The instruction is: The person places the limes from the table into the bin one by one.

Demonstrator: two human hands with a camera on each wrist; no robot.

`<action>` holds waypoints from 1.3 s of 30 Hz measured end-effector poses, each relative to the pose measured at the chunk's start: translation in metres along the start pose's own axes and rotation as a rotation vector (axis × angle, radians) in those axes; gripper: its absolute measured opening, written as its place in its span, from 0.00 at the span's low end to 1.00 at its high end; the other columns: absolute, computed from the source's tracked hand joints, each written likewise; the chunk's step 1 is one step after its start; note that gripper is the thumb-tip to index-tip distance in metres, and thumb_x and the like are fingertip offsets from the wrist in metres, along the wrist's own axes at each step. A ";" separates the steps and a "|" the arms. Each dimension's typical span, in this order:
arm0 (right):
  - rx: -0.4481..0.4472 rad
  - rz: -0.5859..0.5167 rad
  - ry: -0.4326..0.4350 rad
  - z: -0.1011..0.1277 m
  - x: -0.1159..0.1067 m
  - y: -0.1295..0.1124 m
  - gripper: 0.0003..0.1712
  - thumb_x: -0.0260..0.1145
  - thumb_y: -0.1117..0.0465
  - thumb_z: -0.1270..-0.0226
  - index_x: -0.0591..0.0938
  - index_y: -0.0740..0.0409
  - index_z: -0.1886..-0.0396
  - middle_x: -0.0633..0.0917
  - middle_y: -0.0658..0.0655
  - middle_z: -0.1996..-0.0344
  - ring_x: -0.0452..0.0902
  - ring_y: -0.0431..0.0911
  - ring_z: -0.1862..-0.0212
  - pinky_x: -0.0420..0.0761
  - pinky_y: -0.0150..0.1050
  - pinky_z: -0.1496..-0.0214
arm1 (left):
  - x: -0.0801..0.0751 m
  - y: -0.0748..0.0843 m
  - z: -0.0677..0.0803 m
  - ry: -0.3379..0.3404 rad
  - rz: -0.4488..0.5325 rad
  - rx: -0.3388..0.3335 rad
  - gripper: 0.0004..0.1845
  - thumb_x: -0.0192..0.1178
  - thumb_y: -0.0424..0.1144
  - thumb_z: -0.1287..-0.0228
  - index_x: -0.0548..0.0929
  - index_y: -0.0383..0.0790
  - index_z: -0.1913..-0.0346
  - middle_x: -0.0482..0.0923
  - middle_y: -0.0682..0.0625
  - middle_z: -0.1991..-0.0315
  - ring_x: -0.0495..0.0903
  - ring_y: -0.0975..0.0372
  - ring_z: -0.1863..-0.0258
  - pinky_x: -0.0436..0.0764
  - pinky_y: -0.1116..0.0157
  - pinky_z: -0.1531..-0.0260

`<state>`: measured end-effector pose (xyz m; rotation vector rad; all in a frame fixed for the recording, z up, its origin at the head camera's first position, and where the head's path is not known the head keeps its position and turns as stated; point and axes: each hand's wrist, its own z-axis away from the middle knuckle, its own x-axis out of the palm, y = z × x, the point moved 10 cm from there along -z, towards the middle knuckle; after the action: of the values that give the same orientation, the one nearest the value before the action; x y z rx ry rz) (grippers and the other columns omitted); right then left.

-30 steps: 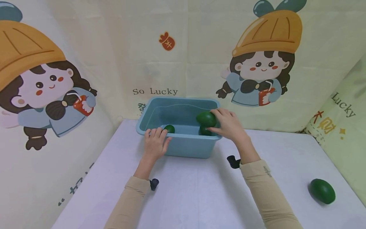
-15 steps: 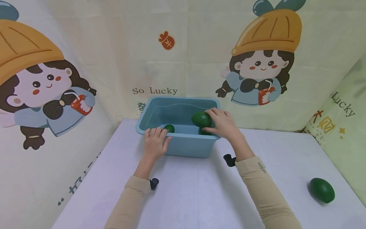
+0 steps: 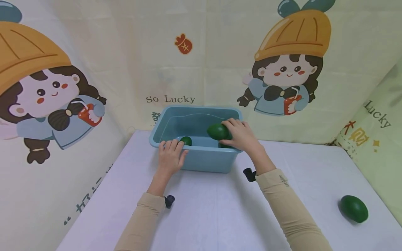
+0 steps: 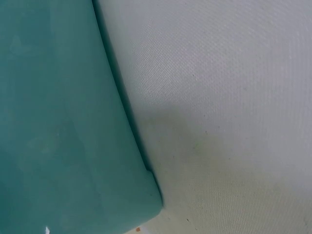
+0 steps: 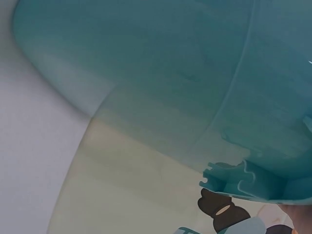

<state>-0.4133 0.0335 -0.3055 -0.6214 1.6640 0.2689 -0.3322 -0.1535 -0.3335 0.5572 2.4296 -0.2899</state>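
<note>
A blue plastic bin (image 3: 205,161) stands toward the back of the table. My left hand (image 3: 169,158) grips its front rim, fingers over the edge and thumb along the outside. In the left wrist view only the bin's side (image 4: 63,122) shows. Over the bin's right part, my right hand (image 3: 241,135) holds a smooth dark green avocado (image 3: 217,131) between fingers and thumb. Below it a second avocado (image 3: 224,144) lies in the bin, mostly hidden. Another green avocado (image 3: 186,141) sits inside near my left fingers. The right wrist view shows the bin's outer wall (image 5: 161,58).
A loose avocado (image 3: 354,208) lies on the white table (image 3: 201,209) at the right. Behind the bin hangs a cream printed cloth (image 3: 226,69) with cartoon figures. Black wrist-worn pieces stick out at both cuffs.
My right hand has moved left and slightly down with the avocado, farther over the bin's inside. My left hand has stayed on the rim.
</note>
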 end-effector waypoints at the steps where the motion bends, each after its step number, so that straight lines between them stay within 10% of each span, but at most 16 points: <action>1: 0.001 0.000 -0.002 -0.001 0.000 0.000 0.41 0.68 0.42 0.48 0.67 0.57 0.38 0.71 0.59 0.44 0.65 0.55 0.42 0.60 0.55 0.42 | 0.000 0.000 0.000 -0.005 0.001 -0.001 0.24 0.32 0.54 0.29 0.73 0.38 0.58 0.67 0.44 0.66 0.66 0.52 0.64 0.61 0.51 0.56; 39: -0.028 -0.018 -0.009 -0.003 0.005 -0.010 0.32 0.61 0.46 0.38 0.67 0.54 0.38 0.70 0.58 0.43 0.63 0.56 0.40 0.60 0.55 0.40 | 0.001 0.001 0.001 0.011 -0.015 0.003 0.25 0.31 0.54 0.29 0.73 0.38 0.59 0.68 0.45 0.65 0.66 0.53 0.64 0.61 0.52 0.57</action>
<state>-0.4108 0.0231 -0.3082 -0.6551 1.6478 0.2819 -0.3315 -0.1528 -0.3351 0.5435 2.4453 -0.2982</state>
